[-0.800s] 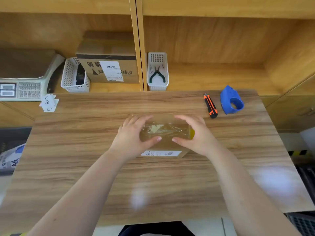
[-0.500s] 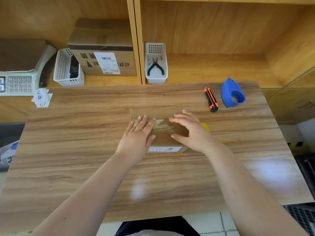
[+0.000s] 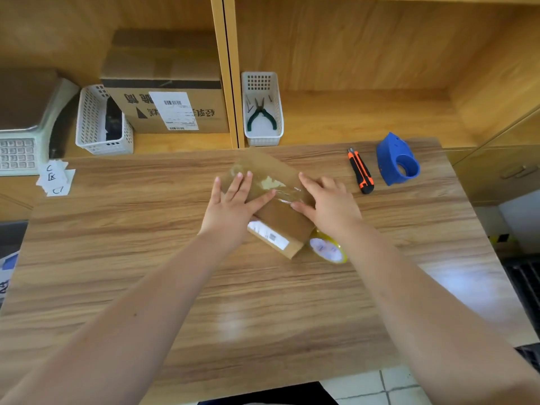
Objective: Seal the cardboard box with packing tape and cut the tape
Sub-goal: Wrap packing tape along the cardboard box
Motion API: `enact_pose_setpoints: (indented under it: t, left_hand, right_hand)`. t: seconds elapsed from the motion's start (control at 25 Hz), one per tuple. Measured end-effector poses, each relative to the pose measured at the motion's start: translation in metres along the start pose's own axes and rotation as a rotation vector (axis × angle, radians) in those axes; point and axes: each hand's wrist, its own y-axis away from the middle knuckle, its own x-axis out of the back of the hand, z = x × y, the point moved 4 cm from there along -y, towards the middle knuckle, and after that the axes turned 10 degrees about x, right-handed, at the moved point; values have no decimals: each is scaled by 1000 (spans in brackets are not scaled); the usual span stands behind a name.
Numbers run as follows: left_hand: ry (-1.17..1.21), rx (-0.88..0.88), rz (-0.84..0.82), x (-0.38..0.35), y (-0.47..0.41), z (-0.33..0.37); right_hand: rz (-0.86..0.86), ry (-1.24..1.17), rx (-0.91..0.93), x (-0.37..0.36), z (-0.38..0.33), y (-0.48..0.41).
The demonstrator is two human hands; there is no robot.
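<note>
Fingers (image 3: pixel 244 185) of both hands lie flat and spread on the small box (image 3: pixel 274 206), holding nothing. It looks light and stiff; press its far top where shiny tape (image 3: pixel 280 190) sits.

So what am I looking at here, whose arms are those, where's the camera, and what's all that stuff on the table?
There is no machine here: a person works with two bare hands, and the single camera sits on their head, looking forward and down, so the arms reach in from the bottom. The left hand and right hand lie flat on a small brown cardboard box on the wooden table, pressing on the clear packing tape across its top. Neither hand grips anything. A yellowish tape roll lies by the box's near corner, under the right wrist. Further right lie an orange-and-black utility knife and a blue plastic tape dispenser. On the shelf behind stands a white basket with green-handled pliers and a larger labelled carton.
</note>
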Motion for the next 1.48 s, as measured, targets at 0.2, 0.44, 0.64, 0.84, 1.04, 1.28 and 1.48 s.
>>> enact_pose_setpoints:
  t: [0.2,0.44,0.64,0.84,1.04,1.28,1.48]
  left_hand:
    - [520,51,39,4,19,27]
    - [396,-55,-86,-14,22,22]
    - [279,-113,-52,-16,3,6]
    - [313,-199,-100,-12,-10,-8]
    - [267,-182,-115,-8,-2,-5]
    - [278,-110,-35,-11,17,5]
    - [293,-70,-36,-14,17,11]
  right_hand:
    - [-28,122,-147,-2,-20,-8]
    - [-82,125,-304,-7,-32,-14]
    - [-55,163,-349,-19,-46,-11]
    - [42,31,91,-22,-51,-7]
    - [-12,-169,178,-26,-37,-1]
    - [10,-340,280,-22,-22,9]
    - [18,-260,285,-32,-20,15]
